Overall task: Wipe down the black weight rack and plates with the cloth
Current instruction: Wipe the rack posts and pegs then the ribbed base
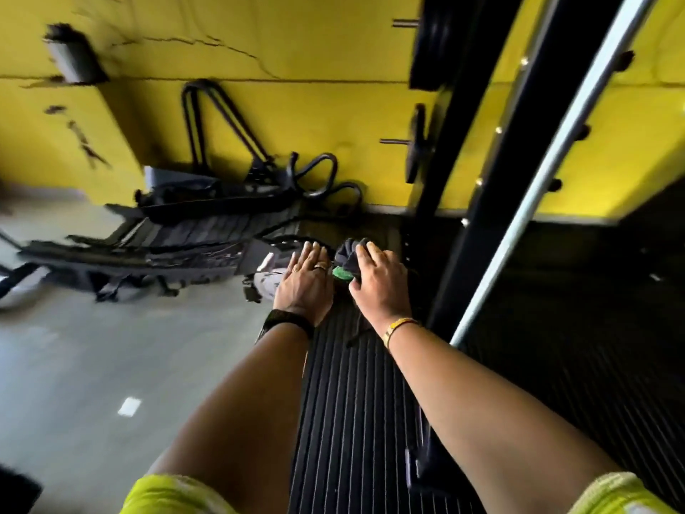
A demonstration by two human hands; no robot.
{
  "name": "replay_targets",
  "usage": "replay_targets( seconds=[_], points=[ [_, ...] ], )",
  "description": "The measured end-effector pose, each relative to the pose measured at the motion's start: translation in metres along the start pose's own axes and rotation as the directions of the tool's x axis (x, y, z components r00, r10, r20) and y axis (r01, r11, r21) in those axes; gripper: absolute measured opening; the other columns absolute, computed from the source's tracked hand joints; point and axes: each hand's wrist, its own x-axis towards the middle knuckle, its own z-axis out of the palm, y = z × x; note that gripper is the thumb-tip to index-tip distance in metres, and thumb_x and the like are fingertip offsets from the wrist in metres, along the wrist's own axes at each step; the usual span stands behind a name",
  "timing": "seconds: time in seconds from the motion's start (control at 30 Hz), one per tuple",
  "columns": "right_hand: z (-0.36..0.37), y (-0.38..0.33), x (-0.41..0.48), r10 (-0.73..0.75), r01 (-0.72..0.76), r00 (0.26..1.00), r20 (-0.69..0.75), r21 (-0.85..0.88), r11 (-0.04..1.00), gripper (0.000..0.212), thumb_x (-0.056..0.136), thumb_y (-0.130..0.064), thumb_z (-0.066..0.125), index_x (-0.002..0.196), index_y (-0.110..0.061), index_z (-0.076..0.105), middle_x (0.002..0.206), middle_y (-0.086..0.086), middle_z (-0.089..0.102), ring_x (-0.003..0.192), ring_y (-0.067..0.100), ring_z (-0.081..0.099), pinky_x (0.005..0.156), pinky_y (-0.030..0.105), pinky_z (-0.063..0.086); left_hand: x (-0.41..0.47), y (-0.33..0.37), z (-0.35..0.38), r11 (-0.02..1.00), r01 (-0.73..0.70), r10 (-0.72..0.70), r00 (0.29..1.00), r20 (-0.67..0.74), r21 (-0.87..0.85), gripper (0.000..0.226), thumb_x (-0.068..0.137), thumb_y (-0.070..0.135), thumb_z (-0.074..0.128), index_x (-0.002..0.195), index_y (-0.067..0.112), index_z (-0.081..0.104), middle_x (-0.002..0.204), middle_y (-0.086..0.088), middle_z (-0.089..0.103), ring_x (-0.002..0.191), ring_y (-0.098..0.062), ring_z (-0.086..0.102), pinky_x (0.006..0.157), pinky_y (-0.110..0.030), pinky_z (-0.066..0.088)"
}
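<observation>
The right hand (378, 283) grips a bunched dark cloth (348, 255), fingers curled over it, low on the ribbed black mat (352, 383) near the foot of the rack (478, 179). Just beside it the left hand (305, 280) lies flat, fingers straight, holding nothing. Plates (433, 38) hang on pegs higher up, against the yellow wall (296, 50).

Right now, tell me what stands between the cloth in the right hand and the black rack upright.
Nothing visible does. The right hand grips the bunched dark grey cloth on the black ribbed mat; only bare mat separates it from the black metal rack upright. The left hand lies flat on the far side.
</observation>
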Motion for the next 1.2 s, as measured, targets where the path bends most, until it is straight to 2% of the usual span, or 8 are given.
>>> replay_targets(
  seconds=[0.23,0.47,0.6,0.77,0.9,1.03,1.1,1.2],
  points=[
    [-0.027,0.065,-0.018,0.229,-0.233,0.972,-0.041,-0.212,0.949,0.066,0.064,-0.019,0.083,0.124,-0.004,0.061,0.124,0.016,0.061,0.098,0.037,0.059,0.079,0.043,0.050,0.035,0.060,0.035,0.932,-0.348,0.354,0.934,0.049,-0.107,0.052,0.105,0.022,0.028,0.153,0.006,0.020,0.161,-0.008,0.015,0.150,-0.019,0.005,0.118,-0.028,-0.002],
    [-0.039,0.128,-0.024,0.447,-0.441,0.894,-0.038,-0.251,0.861,0.061,0.058,-0.013,0.084,0.116,-0.003,0.066,0.116,0.016,0.065,0.094,0.037,0.062,0.075,0.045,0.053,0.076,0.121,0.055,0.835,-0.536,0.550,0.822,0.145,-0.127,0.052,0.105,0.025,0.025,0.153,0.007,0.019,0.162,-0.007,0.015,0.150,-0.018,0.006,0.118,-0.027,-0.003],
    [-0.045,0.155,-0.034,0.487,-0.463,0.873,-0.022,-0.352,0.814,0.060,0.067,-0.016,0.082,0.122,-0.004,0.062,0.123,0.015,0.062,0.099,0.035,0.059,0.078,0.046,0.051,0.098,0.147,0.068,0.766,-0.633,0.643,0.746,0.174,-0.115,0.052,0.105,0.024,0.025,0.154,0.009,0.017,0.162,-0.006,0.013,0.150,-0.017,0.005,0.119,-0.027,-0.002],
    [-0.045,0.185,-0.057,0.617,-0.605,0.779,-0.114,-0.393,0.692,0.063,0.062,-0.015,0.087,0.119,-0.002,0.064,0.119,0.017,0.063,0.099,0.037,0.061,0.078,0.049,0.052,0.105,0.185,0.098,0.568,-0.810,0.820,0.544,0.179,-0.144,0.052,0.105,0.023,0.026,0.154,0.010,0.018,0.162,-0.006,0.013,0.150,-0.017,0.006,0.119,-0.026,-0.003],
    [-0.038,0.203,-0.076,0.740,-0.684,0.669,-0.076,-0.453,0.572,0.061,0.090,-0.024,0.063,0.145,-0.009,0.040,0.148,0.011,0.040,0.129,0.033,0.041,0.104,0.048,0.035,0.114,0.198,0.136,0.451,-0.879,0.883,0.413,0.224,-0.157,0.054,0.105,0.027,0.025,0.155,0.010,0.011,0.163,-0.005,0.008,0.150,-0.015,0.003,0.119,-0.026,-0.005],
    [-0.020,0.211,-0.089,0.795,-0.715,0.599,-0.097,-0.511,0.477,0.067,0.058,-0.017,0.089,0.118,-0.001,0.065,0.118,0.018,0.064,0.097,0.038,0.063,0.077,0.050,0.053,0.130,0.198,0.172,0.343,-0.927,0.920,0.299,0.252,-0.152,0.056,0.103,0.032,0.017,0.154,0.006,0.014,0.161,-0.009,0.011,0.150,-0.019,0.011,0.117,-0.027,-0.004],
    [-0.003,0.209,-0.096,0.823,-0.715,0.560,-0.098,-0.559,0.420,0.070,0.047,-0.017,0.092,0.111,-0.001,0.068,0.111,0.017,0.067,0.088,0.037,0.065,0.069,0.046,0.056,0.142,0.200,0.186,0.246,-0.954,0.944,0.196,0.264,-0.171,0.064,0.097,0.035,0.008,0.151,0.002,0.023,0.159,-0.013,0.019,0.147,-0.023,0.022,0.117,-0.031,0.002],
    [0.024,0.195,-0.101,0.846,-0.748,0.518,-0.126,-0.547,0.377,0.069,0.046,-0.018,0.092,0.109,-0.003,0.070,0.110,0.015,0.068,0.086,0.035,0.066,0.068,0.044,0.057,0.162,0.193,0.211,0.124,-0.979,0.945,0.067,0.319,-0.163,0.070,0.092,0.036,-0.005,0.154,0.005,0.003,0.162,-0.009,0.001,0.150,-0.020,0.003,0.114,-0.028,-0.012]
  ],
)
